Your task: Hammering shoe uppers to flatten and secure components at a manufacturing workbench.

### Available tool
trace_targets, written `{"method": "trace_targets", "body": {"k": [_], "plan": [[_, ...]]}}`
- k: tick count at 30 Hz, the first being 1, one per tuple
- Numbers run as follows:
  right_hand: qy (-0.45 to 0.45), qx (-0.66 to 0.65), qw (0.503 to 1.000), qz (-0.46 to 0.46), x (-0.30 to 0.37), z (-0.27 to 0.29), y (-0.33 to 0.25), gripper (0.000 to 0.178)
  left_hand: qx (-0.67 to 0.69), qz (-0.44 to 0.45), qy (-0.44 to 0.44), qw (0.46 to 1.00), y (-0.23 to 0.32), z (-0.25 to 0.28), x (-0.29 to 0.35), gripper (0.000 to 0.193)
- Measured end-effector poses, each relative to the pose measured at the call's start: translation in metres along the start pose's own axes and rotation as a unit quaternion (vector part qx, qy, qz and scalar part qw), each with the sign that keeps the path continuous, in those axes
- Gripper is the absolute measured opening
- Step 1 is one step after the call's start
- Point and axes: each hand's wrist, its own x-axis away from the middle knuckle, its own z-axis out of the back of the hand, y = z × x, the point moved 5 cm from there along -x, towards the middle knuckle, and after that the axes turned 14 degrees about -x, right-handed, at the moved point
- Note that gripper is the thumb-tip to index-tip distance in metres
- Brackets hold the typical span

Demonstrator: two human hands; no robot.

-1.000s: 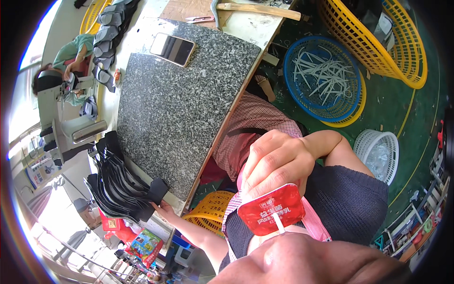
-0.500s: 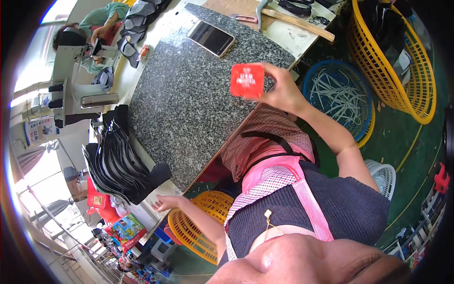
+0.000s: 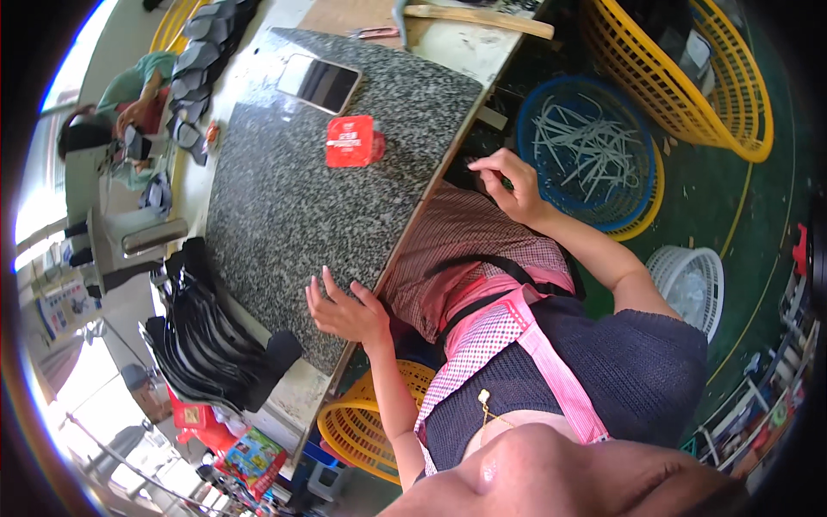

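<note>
On the grey speckled stone slab (image 3: pixel 284 198) stands a small squarish container with a red top (image 3: pixel 350 142), touched by neither hand. My right hand (image 3: pixel 515 191) is off the slab's right edge, beside the blue basket, with its fingers curled in and thumb near the index finger. Whether anything small lies between those fingertips I cannot make out. My left hand (image 3: pixel 349 312) is over the slab's near edge, fingers spread, holding nothing. A phone (image 3: pixel 319 84) lies flat beyond the red-topped container.
Black strip-like pieces (image 3: pixel 211 332) are piled left of the slab. A hammer (image 3: pixel 478 19) lies at the far edge. A blue basket of white strips (image 3: pixel 525 129) and yellow baskets (image 3: pixel 741 121) stand right. Far left, another person (image 3: pixel 142 99) sits by a sewing machine (image 3: pixel 103 224).
My right hand has let go of the red-topped container on the slab and drawn back right. My left hand has come from the table's left side to the slab's near edge. The view has shifted.
</note>
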Motion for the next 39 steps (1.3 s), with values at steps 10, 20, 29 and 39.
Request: {"method": "trace_targets", "body": {"k": [10, 20, 29, 39], "plan": [[0.200, -0.270, 0.655, -0.677, 0.164, -0.025, 0.342, 0.017, 0.007, -0.007, -0.018, 1.000, 0.008, 0.002, -0.002, 0.046], [0.458, -0.402, 0.583, -0.537, 0.105, -0.126, 0.332, 0.013, -0.008, 0.016, -0.012, 1.000, -0.003, 0.004, 0.004, 0.051], [0.479, -0.342, 0.623, -0.516, 0.104, -0.122, 0.373, 0.017, 0.012, 0.004, -0.010, 1.000, 0.003, 0.000, -0.002, 0.053], [0.429, -0.443, 0.651, -0.442, 0.057, -0.132, 0.398, 0.013, 0.014, 0.001, -0.011, 1.000, 0.009, 0.001, -0.003, 0.052]]}}
